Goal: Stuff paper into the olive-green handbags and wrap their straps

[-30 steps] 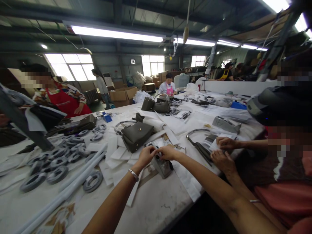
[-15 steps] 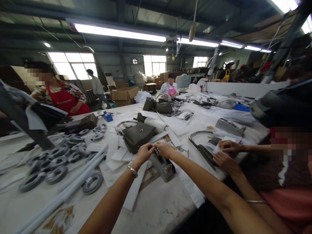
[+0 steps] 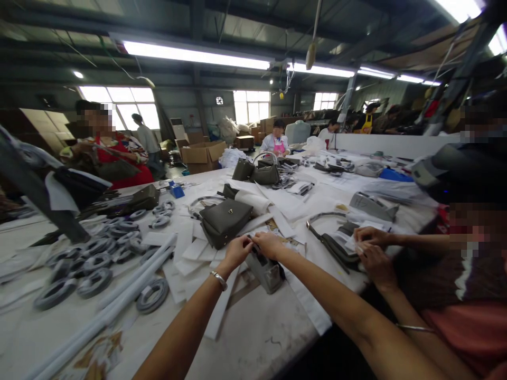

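Observation:
My left hand [image 3: 238, 250] and my right hand [image 3: 267, 244] meet at the fingertips, both closed in a pinch. Whatever they hold is too small or hidden to make out. Right under them stands a grey tape dispenser [image 3: 268, 277], its top partly covered by my fingers. Just beyond my hands a dark olive handbag [image 3: 225, 221] leans on the table, with a gold clasp on its front. White paper strips [image 3: 217, 311] lie beneath and beside the dispenser.
Grey coiled rolls [image 3: 95, 282] and long white tubes [image 3: 106, 311] cover the left side. On the right, a co-worker's hands [image 3: 372, 248] handle another dark handbag [image 3: 336, 245]. A second dispenser [image 3: 372, 206] stands behind them. More bags [image 3: 265, 171] sit farther back.
My hands stay together over the dispenser with barely any shift. The person in the red apron at left now holds up a dark piece. The co-worker's hands at right have moved slightly.

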Available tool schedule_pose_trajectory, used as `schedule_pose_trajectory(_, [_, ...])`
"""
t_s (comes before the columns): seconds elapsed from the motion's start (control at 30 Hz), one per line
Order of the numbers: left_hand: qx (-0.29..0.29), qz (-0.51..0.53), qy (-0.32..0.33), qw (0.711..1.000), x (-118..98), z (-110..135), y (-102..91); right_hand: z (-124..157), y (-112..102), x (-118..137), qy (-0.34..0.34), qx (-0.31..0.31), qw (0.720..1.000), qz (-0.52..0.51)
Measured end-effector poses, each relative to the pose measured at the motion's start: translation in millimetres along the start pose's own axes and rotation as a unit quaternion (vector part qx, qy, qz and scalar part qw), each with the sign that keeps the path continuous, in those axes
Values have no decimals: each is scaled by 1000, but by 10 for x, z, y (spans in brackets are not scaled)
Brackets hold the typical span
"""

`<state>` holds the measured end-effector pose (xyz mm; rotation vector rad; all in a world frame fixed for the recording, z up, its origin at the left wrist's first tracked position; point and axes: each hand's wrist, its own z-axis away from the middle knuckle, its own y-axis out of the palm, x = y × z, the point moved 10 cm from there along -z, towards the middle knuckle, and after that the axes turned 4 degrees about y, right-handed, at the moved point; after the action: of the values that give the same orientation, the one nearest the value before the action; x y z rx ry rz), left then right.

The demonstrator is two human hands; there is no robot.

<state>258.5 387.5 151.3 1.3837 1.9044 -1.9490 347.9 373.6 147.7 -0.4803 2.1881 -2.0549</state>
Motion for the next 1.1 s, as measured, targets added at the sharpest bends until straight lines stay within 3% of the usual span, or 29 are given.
schedule_pose_trajectory(0.37, [16,-10,-3,1000,-16,92,166,99,-40,-7,-33,-9,997,-68])
schedule_pose_trajectory(0.53, [20,-3,3,1000,-95,144,247,314,-140,-89,-16,-72,985,-157])
schedule_pose_trajectory(0.77, [13,-5,-4,1000,-151,283,378,1208,-306,-200,45,-179,949,-257])
schedule_pose_trajectory(1.1, [14,-41,-19,999,-338,406,391,2552,-89,-249,220,-248,833,-444])
